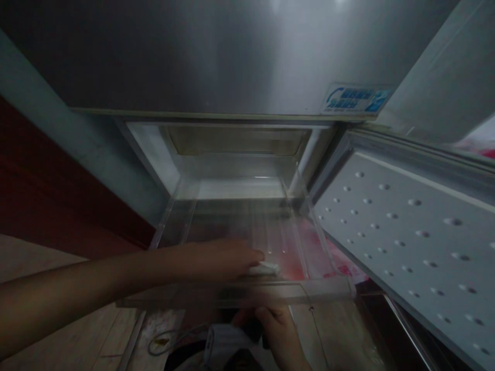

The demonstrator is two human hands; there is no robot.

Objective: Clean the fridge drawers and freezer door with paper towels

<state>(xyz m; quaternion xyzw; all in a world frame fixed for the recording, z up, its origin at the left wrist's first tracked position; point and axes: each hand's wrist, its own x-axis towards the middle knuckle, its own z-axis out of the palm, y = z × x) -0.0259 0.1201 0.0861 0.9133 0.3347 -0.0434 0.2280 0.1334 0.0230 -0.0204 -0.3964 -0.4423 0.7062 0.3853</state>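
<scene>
Reaching with the left hand (230, 258) from the left edge of the frame into a shallow, clear plastic drawer (328, 291) at lower centre. Holding or pressing there a small, crumpled white cloth or tissue (266, 268), just behind the drawer's front wall; blurring too much to show how firmly. Probably wiping the inside of the drawer, judging by the blur over the hand and the white piece beneath. Holding the right hand (279, 323) at bottom centre, near the lower edge of the front wall, with thumb and fingers partly curled; not showing whether gripping the plastic, so impossible to tell. Working below a silver-grey metal door (216, 56) across the top of the frame and beside a pale grey, bump-studded door panel (390, 234) standing open at right. Calling next for light, even pressure inside and steady support at the front.
</scene>
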